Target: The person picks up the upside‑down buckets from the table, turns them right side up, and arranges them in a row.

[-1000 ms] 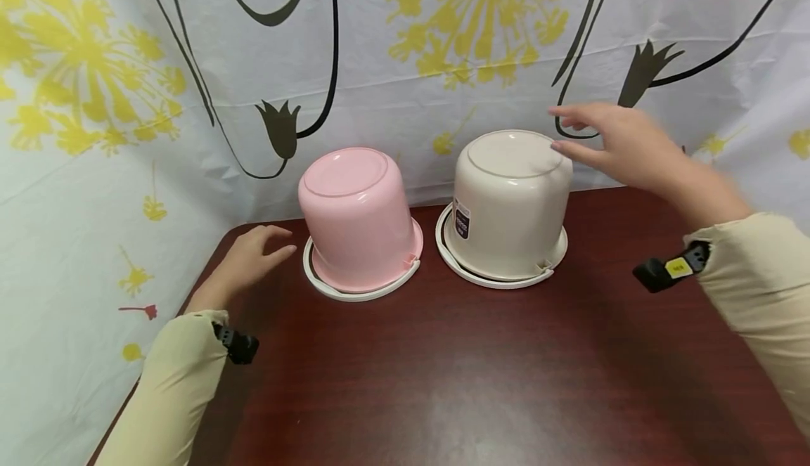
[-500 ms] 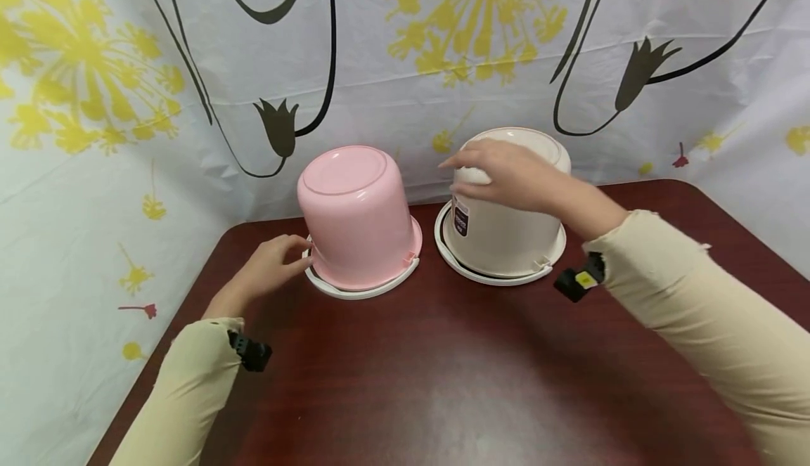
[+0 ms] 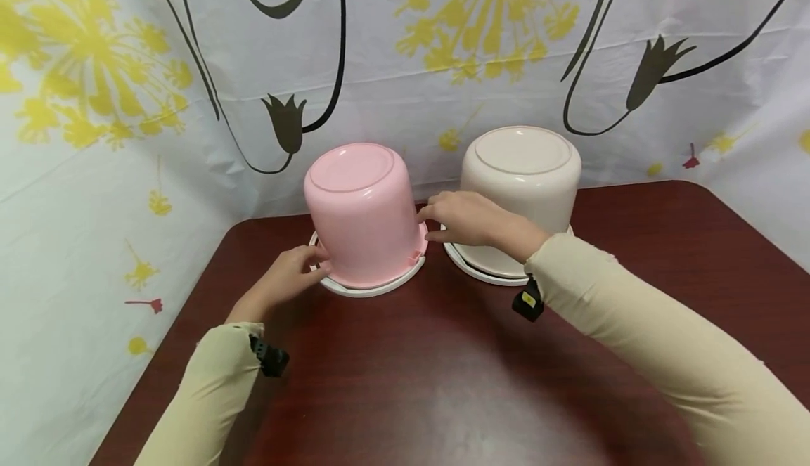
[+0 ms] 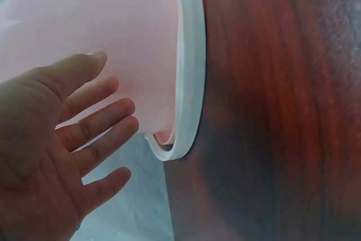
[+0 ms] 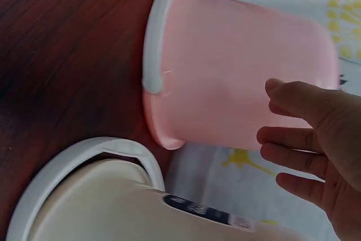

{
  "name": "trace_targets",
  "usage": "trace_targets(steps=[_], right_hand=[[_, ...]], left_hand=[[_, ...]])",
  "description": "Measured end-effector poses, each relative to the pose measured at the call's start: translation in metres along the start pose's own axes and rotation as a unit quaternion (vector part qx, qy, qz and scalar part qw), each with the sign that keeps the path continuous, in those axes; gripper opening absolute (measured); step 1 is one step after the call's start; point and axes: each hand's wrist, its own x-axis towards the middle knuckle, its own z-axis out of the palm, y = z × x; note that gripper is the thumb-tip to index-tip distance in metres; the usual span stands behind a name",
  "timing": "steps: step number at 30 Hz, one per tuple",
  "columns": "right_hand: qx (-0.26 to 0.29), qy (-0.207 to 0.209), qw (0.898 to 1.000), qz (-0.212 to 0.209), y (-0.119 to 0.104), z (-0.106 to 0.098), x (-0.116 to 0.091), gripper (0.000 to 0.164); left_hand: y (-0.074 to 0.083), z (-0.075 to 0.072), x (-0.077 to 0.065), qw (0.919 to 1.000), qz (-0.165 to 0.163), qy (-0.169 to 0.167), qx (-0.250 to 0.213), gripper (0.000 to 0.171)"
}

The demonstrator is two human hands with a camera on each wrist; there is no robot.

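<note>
A pink bucket (image 3: 363, 220) stands upside down on the dark red table, its white handle (image 4: 192, 55) lying round the rim. My left hand (image 3: 287, 276) is at its left side, fingertips at the lower wall; whether they touch is unclear. On the other side, my right hand (image 3: 468, 220) reaches in between the two buckets, its fingers and thumb spread beside the pink wall. In the right wrist view that hand (image 5: 316, 139) appears a little off the plastic. Behind the right hand, a cream bucket (image 3: 531, 185) also sits upside down, partly covered by the forearm.
The wooden table (image 3: 392, 374) has rounded far corners. A white cloth (image 3: 380, 51) with yellow and grey flower prints hangs close behind the buckets and along the left. The cream bucket's label (image 5: 197, 207) shows in the right wrist view.
My right hand has swept left and down, from beside the cream bucket to the pink bucket's right side. My left hand has moved right, up to the pink bucket. Both buckets stay in place.
</note>
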Motion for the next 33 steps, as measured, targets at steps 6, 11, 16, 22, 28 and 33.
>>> trace_targets(steps=[6,11,16,22,28,33], right_hand=[[0.003,-0.042,0.999,0.020,0.008,0.023,0.010,0.018],[0.014,-0.060,0.997,0.045,0.015,0.044,0.016,0.018],[0.009,-0.050,0.998,0.045,0.018,0.062,0.021,0.014],[0.013,-0.055,0.997,0.049,0.022,0.077,0.023,0.010],[0.016,-0.043,0.998,0.043,0.026,0.088,0.026,0.006],[0.019,-0.037,0.998,0.055,0.028,0.094,0.028,0.008]], left_hand=[[0.001,0.010,-0.001,0.9995,0.002,-0.015,-0.028,0.023],[0.003,0.016,0.000,0.9984,-0.005,-0.030,-0.047,0.024],[0.001,0.021,-0.001,0.9985,-0.004,-0.028,-0.048,0.022],[-0.001,0.027,-0.002,0.9979,-0.014,-0.043,-0.046,0.022],[0.001,0.030,0.000,0.9974,-0.006,-0.052,-0.050,0.019],[-0.001,0.033,0.004,0.9972,0.016,-0.068,-0.026,0.015]])
